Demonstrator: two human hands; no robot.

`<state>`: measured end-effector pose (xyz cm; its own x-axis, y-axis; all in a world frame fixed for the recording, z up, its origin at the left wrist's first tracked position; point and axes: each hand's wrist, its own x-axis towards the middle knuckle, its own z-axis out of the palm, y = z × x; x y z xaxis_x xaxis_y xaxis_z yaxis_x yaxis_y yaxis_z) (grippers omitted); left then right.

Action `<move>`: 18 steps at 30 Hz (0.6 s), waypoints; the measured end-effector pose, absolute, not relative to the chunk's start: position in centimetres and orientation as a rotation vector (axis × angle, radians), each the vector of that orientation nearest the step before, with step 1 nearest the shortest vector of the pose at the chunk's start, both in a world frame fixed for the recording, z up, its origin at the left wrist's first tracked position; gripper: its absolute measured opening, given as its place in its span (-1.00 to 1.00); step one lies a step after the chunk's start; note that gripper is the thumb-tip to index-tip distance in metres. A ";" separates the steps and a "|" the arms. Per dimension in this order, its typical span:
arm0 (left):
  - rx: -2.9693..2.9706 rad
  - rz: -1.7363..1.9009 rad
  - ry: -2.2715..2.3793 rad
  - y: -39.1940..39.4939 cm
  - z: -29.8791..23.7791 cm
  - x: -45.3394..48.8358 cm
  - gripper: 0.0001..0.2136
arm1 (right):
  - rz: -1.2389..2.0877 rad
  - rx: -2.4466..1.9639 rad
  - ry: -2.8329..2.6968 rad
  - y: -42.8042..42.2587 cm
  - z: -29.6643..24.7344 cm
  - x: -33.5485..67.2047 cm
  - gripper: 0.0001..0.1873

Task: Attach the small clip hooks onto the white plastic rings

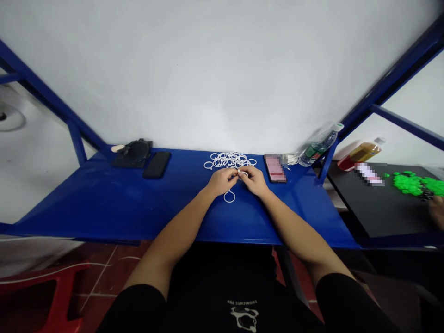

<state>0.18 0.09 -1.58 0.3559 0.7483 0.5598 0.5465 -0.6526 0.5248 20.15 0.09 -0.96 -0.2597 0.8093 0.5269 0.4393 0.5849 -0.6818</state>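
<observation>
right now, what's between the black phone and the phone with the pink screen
The pile of white rings, in the head view; just in front of it the left hand and right hand pinch one white ring.

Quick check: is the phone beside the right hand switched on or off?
On. The phone lies face up beside the right hand, its screen lit pinkish; the black phone farther left is dark.

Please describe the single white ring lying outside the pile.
On the blue table, white rings pile by the wall. Nearer, the left hand and right hand pinch a white piece; the lone ring lies between the wrists, outside the pile.
</observation>
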 end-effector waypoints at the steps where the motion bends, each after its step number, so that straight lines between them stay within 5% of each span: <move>1: 2.379 1.191 1.170 0.1 -1.5 0.2 -0.91 | 0.498 -1.011 -1.889 0.0 -1.0 20.1 -0.76; 18: 2.472 1.096 1.088 -0.4 -1.2 0.5 -0.94 | 0.576 -1.078 -1.897 -0.1 -0.2 20.2 -0.82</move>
<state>0.47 -0.37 -1.19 0.4454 0.7097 0.5458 0.5404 -0.6992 0.4682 20.19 -0.14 -0.20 -0.2607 0.8534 0.4513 0.4580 0.5208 -0.7204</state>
